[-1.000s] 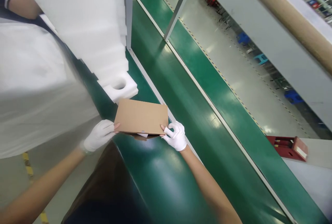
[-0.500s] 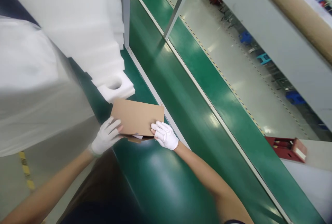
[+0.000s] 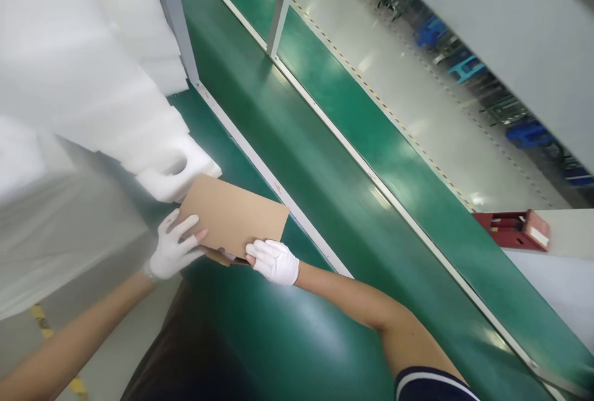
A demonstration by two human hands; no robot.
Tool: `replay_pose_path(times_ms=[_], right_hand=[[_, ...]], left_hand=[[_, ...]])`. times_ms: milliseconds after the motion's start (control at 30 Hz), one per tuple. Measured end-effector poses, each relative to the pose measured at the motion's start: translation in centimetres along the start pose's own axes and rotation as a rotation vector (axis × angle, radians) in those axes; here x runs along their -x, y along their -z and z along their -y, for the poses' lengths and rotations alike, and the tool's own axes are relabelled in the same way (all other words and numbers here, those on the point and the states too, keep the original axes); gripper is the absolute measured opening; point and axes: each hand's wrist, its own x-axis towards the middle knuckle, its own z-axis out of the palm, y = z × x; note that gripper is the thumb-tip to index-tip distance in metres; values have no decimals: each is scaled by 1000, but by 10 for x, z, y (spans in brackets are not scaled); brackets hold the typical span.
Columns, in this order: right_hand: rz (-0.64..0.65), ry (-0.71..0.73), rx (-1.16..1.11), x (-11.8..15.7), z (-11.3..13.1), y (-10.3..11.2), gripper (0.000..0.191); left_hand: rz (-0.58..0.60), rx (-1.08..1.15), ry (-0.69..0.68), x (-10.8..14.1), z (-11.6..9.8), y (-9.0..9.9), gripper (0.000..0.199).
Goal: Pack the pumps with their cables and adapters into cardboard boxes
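Observation:
A brown cardboard box (image 3: 234, 212) lies tilted over the green bench top, its plain lid facing up. Along its near side a flap stands slightly out, with a dark gap and a bit of something pale inside. My left hand (image 3: 174, 246), in a white glove with some fingertips bare, holds the box's left near corner, fingers somewhat spread. My right hand (image 3: 273, 262), gloved likewise, presses its fingers together on the near right edge. The undersides of both grips are hidden. Just beyond the box's far left corner is a white foam block (image 3: 179, 169) with a round cut-out.
Stacked white foam (image 3: 93, 67) rises at the left, beside a translucent plastic sheet (image 3: 83, 228). A green conveyor belt (image 3: 315, 159) runs diagonally past the bench behind a pale rail (image 3: 260, 166). Grey posts (image 3: 281, 11) stand on the frame. A red holder (image 3: 513, 229) sits far right.
The box has turned slightly clockwise and sits lower left in view, both hands moving with it. My left fingers are more spread. The whole view has shifted.

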Motion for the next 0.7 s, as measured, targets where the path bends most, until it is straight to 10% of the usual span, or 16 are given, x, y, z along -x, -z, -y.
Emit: replay_pose_path(times_ms=[400, 700], right_hand=[[-89, -177, 60, -1, 14, -17, 18], [-100, -536, 40, -56, 65, 24, 37]], left_hand=[[88, -9, -184, -16, 17, -21, 43], [53, -7, -167, -30, 10, -18, 43]])
